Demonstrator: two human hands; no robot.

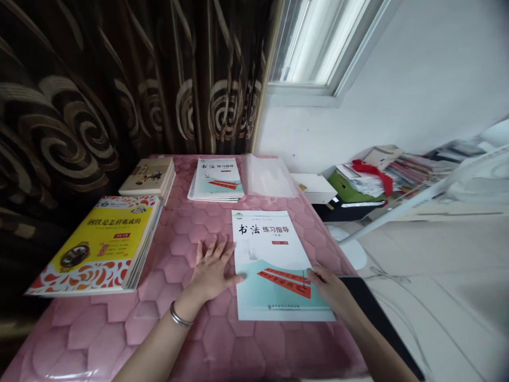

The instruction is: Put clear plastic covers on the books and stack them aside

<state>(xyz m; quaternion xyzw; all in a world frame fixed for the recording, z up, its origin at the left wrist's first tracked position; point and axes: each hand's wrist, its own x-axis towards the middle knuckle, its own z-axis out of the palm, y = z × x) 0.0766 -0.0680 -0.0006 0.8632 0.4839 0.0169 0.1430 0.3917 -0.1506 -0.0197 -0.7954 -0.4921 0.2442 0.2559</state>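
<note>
A calligraphy workbook (274, 254) with a white and teal cover and red banners lies face up on the pink table. My left hand (214, 270), a silver bracelet at its wrist, rests flat with fingers spread on the tabletop. Its thumb tip reaches the workbook's left edge. At the opposite edge, my right hand (328, 284) grips the workbook with its thumb on the cover; its other fingers are partly hidden. Farther back sits a small stack of matching workbooks (217, 178), beside a sheet of transparent plastic book covers (268, 175).
Yellow-covered books (107, 239) are stacked at the table's left, with smaller tan books (149, 178) behind. A patterned dark curtain (131, 79) borders the back. Right of the table (175, 323) stand a white box (314, 185), piled papers (358, 183) and a white fan (417, 199).
</note>
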